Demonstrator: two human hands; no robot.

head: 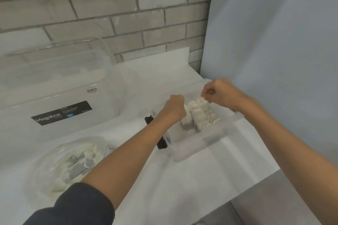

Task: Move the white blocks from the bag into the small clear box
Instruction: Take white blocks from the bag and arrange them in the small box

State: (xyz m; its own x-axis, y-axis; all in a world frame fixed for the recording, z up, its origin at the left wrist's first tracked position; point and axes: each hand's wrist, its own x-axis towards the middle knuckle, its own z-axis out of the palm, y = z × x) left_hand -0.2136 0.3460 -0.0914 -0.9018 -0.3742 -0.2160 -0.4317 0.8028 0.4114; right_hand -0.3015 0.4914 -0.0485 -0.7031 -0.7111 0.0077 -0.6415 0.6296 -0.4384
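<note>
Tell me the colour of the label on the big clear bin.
Black label with white lettering and a small blue patch; the head view shows it best.

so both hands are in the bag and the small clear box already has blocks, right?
No. The head view shows the left hand and right hand over the small clear box, not in the bag. The box does already hold white blocks.

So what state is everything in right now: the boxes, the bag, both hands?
Small clear box: open, partly filled with white blocks.
Bag: holds more white blocks.
Large clear box: looks empty.
Left hand: curled round a block at the small box.
Right hand: pinching a block at the far end.
</note>
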